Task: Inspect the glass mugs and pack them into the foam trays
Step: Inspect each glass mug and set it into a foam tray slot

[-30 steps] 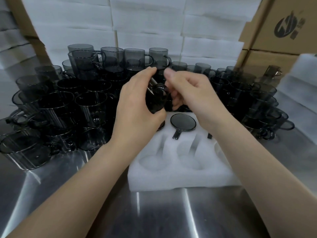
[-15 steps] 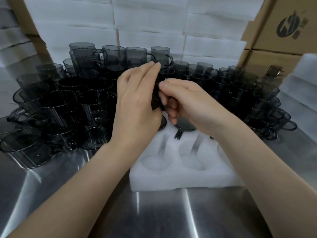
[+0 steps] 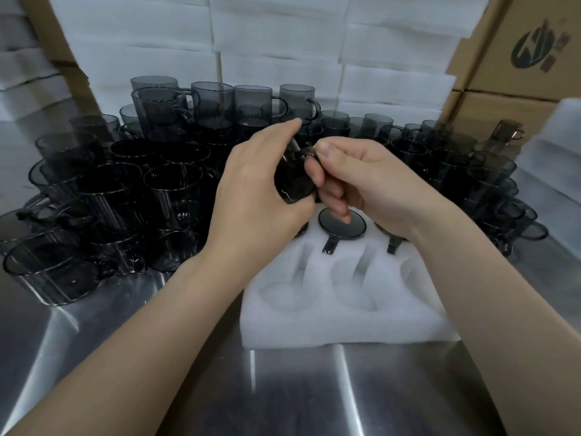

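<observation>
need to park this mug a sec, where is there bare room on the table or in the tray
Bare steel table lies in front of the foam tray, at the near edge. The tray's near pockets are empty; its far row holds packed mugs. Crowded: loose mugs fill the table left of and behind the tray, and more mugs on its right.

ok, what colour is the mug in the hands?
Smoky dark grey, translucent: the mug shows best in the head view, the only one.
</observation>
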`<state>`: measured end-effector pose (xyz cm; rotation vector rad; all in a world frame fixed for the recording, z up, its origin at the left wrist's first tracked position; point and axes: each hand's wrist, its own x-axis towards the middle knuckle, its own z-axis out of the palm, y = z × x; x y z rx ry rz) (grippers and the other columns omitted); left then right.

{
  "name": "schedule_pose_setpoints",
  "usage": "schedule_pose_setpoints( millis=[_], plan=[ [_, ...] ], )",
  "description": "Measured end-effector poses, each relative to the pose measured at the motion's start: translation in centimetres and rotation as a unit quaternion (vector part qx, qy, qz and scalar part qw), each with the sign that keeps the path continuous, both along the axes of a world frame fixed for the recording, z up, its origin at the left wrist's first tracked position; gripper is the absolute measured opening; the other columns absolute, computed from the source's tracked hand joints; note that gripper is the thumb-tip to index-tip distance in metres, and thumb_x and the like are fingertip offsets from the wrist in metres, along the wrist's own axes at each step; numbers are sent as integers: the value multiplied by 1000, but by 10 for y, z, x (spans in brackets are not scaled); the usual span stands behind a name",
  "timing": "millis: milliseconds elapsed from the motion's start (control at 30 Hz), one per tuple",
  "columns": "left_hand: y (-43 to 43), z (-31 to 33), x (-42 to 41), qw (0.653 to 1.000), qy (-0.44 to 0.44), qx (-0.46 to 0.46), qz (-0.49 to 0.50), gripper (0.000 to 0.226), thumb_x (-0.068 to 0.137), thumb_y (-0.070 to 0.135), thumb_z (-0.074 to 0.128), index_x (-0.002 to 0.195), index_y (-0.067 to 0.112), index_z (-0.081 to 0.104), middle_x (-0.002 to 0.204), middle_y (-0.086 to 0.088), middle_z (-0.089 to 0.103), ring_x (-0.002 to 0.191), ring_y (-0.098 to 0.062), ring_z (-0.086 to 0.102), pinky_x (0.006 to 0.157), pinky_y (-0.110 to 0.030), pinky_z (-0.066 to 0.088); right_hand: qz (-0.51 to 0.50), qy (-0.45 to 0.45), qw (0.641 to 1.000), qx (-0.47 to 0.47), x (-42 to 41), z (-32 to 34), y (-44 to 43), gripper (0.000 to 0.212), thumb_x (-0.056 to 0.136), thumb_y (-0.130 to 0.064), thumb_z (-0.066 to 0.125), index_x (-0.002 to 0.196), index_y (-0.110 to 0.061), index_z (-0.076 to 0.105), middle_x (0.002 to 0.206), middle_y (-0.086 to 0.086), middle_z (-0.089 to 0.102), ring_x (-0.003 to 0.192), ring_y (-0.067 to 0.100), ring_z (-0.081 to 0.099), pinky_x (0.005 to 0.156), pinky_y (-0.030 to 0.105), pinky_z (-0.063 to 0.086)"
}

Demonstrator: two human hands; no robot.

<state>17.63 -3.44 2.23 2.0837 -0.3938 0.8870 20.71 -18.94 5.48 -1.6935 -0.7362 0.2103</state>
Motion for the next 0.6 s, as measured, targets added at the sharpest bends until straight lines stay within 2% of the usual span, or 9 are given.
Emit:
schedule_pose_setpoints(
  millis=[100, 200, 267, 333, 433, 533, 600],
  plan=[
    [2, 0, 3, 994, -35, 99, 9, 66, 76, 13, 72, 138, 7, 49, 138, -6, 53, 128, -25, 47, 107, -16, 24, -23, 23, 999, 1, 2, 0, 1, 42, 95, -38, 43, 57, -22, 52, 58, 2, 30, 49, 15, 38, 46, 23, 39],
    [2, 5, 1, 989, -30, 143, -27, 74, 76, 29, 74, 141, 7, 45, 140, -6, 50, 130, -24, 43, 110, -16, 21, -85, 39, 995, 22, 5, -2, 3, 50, 98, -42, 46, 53, -21, 42, 50, -2, 29, 46, 14, 38, 45, 24, 38],
    [0, 10, -5, 991, -11, 111, -80, 73, 78, 31, 71, 143, 10, 44, 139, -1, 50, 130, -16, 43, 111, -19, 27, -117, 63, 990, 51, 7, -3, 3, 56, 98, -48, 47, 49, -22, 37, 45, -6, 27, 42, 13, 38, 43, 25, 38],
    [-2, 14, -11, 991, 1, 43, -127, 65, 79, 24, 69, 139, 13, 48, 131, 4, 54, 124, -9, 49, 105, -15, 34, -124, 85, 986, 76, 7, -2, 2, 60, 96, -53, 47, 45, -22, 36, 43, -5, 27, 39, 13, 39, 42, 25, 39],
    [-2, 20, -16, 992, 21, -11, -128, 55, 74, 23, 70, 128, 19, 57, 114, 10, 58, 110, -4, 55, 93, -10, 39, -125, 112, 982, 90, 8, 0, 2, 63, 96, -54, 45, 44, -20, 44, 42, -1, 30, 38, 16, 41, 41, 25, 40],
    [2, 25, -18, 994, 57, -5, -96, 51, 68, 33, 73, 117, 22, 64, 109, 8, 62, 103, 0, 56, 91, -10, 39, -134, 126, 979, 88, 9, 0, 6, 57, 101, -47, 41, 56, -15, 58, 42, 3, 38, 38, 19, 42, 41, 25, 41],
    [7, 29, -17, 989, 98, 8, -114, 47, 63, 39, 76, 108, 28, 66, 101, 10, 63, 96, -1, 58, 86, -13, 44, -146, 136, 976, 86, 10, 0, 7, 48, 102, -44, 41, 71, -13, 59, 46, 6, 43, 38, 18, 42, 41, 24, 41]
  ],
)
